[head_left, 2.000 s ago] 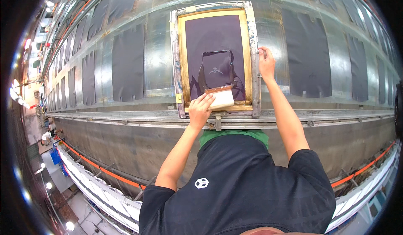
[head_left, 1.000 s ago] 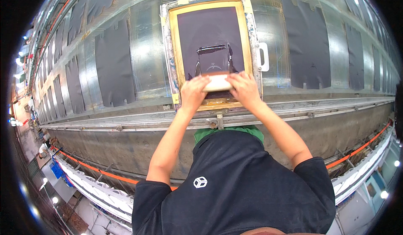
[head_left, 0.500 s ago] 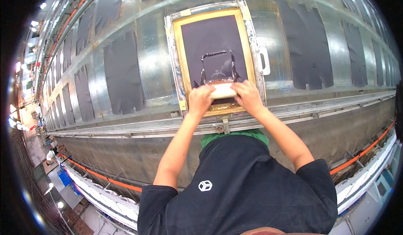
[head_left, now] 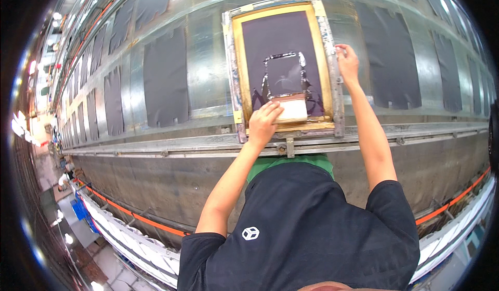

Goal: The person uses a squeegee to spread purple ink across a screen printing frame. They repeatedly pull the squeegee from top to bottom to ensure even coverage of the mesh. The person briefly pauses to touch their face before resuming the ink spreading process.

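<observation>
A printing screen [head_left: 283,31] in a metal frame with a yellow border lies on the long metal table, its dark mesh carrying glossy dark ink around a squarish patch. My left hand [head_left: 264,120] grips a squeegee [head_left: 292,111] with a pale handle and brown blade, low on the mesh. At the frame's right side, my right hand [head_left: 347,65] has its fingers closed on the side handle, which is largely hidden behind it.
Dark cut pieces [head_left: 165,78] lie in rows along the metal table [head_left: 204,72] on both sides. A rail [head_left: 358,134] runs along its near edge. Farther back at left, a person [head_left: 65,179] in white is by an orange strip [head_left: 130,212] and blue objects.
Half a second ago both hands held the squeegee. My right hand has let go and moved up and right to the frame's handle; my left hand still holds the squeegee.
</observation>
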`<state>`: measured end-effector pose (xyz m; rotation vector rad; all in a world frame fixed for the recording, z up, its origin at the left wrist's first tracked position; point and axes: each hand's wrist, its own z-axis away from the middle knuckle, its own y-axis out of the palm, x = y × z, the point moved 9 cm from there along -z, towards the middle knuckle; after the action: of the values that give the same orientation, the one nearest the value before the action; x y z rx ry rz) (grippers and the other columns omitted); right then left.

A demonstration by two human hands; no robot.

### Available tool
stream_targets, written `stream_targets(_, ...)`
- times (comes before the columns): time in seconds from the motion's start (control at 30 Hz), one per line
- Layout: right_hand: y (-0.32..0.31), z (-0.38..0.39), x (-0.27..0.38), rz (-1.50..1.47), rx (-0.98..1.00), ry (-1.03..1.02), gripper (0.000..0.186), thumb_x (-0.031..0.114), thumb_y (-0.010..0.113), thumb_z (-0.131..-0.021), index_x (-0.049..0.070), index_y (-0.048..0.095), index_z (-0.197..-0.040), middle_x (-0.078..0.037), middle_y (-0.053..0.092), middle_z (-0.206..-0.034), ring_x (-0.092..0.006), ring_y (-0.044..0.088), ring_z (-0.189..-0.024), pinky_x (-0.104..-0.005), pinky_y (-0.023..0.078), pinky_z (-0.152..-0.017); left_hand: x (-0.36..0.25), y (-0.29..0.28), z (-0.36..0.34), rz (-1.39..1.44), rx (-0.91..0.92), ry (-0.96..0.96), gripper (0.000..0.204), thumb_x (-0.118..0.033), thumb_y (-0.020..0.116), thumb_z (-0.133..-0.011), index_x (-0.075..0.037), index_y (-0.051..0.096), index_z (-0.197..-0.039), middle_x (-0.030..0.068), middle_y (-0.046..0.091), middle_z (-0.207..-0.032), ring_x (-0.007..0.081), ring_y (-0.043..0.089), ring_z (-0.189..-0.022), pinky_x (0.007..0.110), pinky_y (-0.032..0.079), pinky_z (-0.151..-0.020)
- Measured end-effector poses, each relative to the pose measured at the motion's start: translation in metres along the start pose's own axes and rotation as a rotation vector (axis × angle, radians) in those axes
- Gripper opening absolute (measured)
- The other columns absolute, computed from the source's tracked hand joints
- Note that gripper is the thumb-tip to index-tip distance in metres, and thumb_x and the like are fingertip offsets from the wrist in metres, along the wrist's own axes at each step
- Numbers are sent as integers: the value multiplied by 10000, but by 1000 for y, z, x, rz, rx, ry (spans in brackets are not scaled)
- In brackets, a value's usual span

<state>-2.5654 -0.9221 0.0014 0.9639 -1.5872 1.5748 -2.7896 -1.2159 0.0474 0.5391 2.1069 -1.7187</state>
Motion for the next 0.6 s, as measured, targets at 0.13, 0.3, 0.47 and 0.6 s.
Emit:
stream_targets(0.13, -8, 11, 65, 81, -70, -46, 204, 251, 633, -975, 117, 734, -1092, -92, 673, -790, -185, 592, -688, -342, 476, -691, 2, -23, 14, -6, -78, 4, 605, 41, 730, -628, -149, 713, -1202, 27, 698, -1292, 238, 621, -1266, 387, 509, -915)
stream_targets(0.3, 88, 59, 109, -34, -67, -92, 216, 283, 626, -995, 122, 720, -1104, -72, 644, -761, -152, 568, -676, -332, 468, -674, 87, -84, 59, -19, -97, -93, 642, 7, 768, -633, -136, 675, -1252, 23, 668, -1341, 240, 584, -1304, 406, 487, -973)
stream_targets(0.47, 236, 139, 165, -121, -14, -43, 209, 278, 609, -1010, 115, 707, -1095, -57, 590, -709, -140, 515, -630, -339, 443, -635, 208, -171, 124, -69, -71, -151, 628, 3, 776, -626, -143, 698, -1232, 25, 687, -1317, 247, 620, -1253, 399, 498, -964)
stream_targets(0.6, 317, 180, 192, -143, 10, 18, 211, 273, 593, -1019, 107, 701, -1093, -64, 542, -636, -142, 498, -589, -356, 413, -589, 283, -214, 156, -87, -51, -133, 608, -3, 765, -637, -144, 706, -1226, 21, 693, -1309, 244, 627, -1241, 396, 500, -955)
